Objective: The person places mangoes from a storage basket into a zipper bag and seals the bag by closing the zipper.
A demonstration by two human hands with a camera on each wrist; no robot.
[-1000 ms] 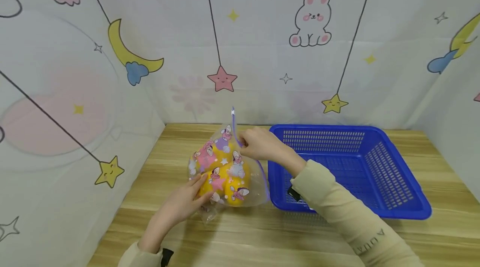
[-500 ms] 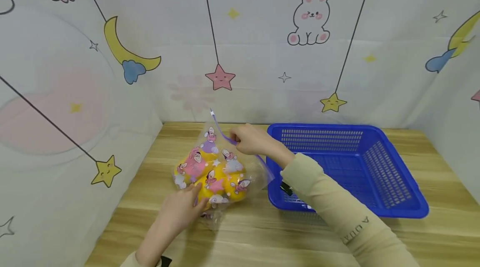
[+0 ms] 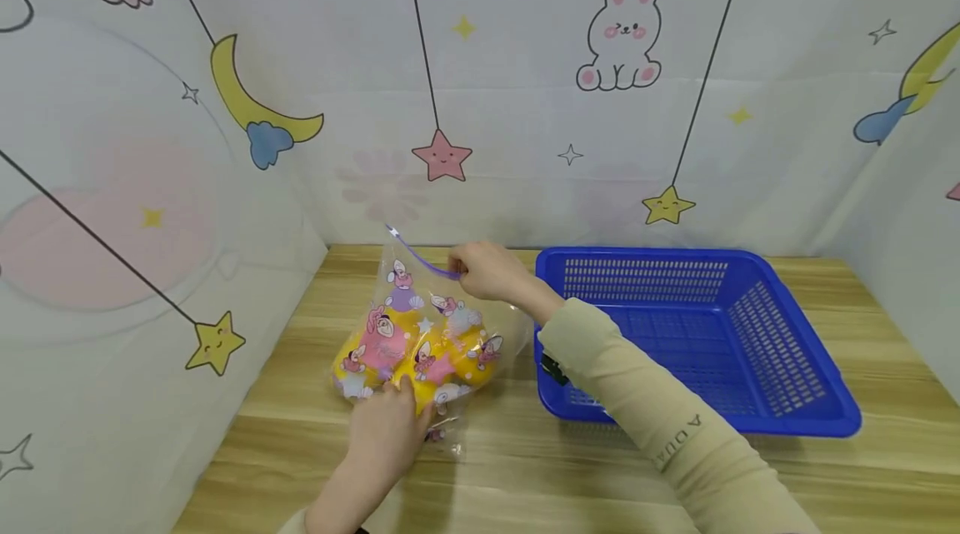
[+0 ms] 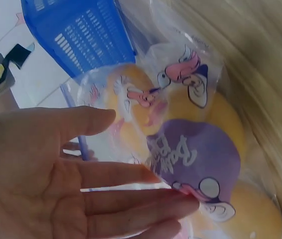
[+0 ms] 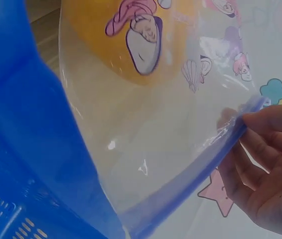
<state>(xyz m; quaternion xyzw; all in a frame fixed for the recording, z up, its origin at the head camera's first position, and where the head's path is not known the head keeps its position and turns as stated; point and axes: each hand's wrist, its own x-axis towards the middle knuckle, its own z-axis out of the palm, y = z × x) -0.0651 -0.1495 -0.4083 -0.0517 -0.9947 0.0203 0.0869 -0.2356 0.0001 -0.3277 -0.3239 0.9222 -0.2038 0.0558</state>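
Observation:
A clear zip bag (image 3: 401,292) printed with pink and purple cartoon figures stands on the table at left of centre. Several round yellow-orange things (image 4: 230,199) fill its lower part, partly covered by the print. My right hand (image 3: 491,269) pinches the purple zip strip (image 5: 181,191) along the bag's top edge between thumb and fingers. The slider end of that strip sticks up at the far left. Low on the near side, my left hand (image 3: 390,426) touches the bag with extended fingers (image 4: 131,204), its thumb held apart.
Right beside the bag stands a blue plastic basket (image 3: 551,409) with slotted walls. My right forearm crosses over its near left corner. The wood-grain table (image 3: 510,476) meets a white cartoon-printed curtain (image 3: 525,126) at the back and sides.
The bag's zip end has swung left and the bag has shifted left and turned. My right hand has moved left with the strip. My left hand has moved a little right, lower along the bag.

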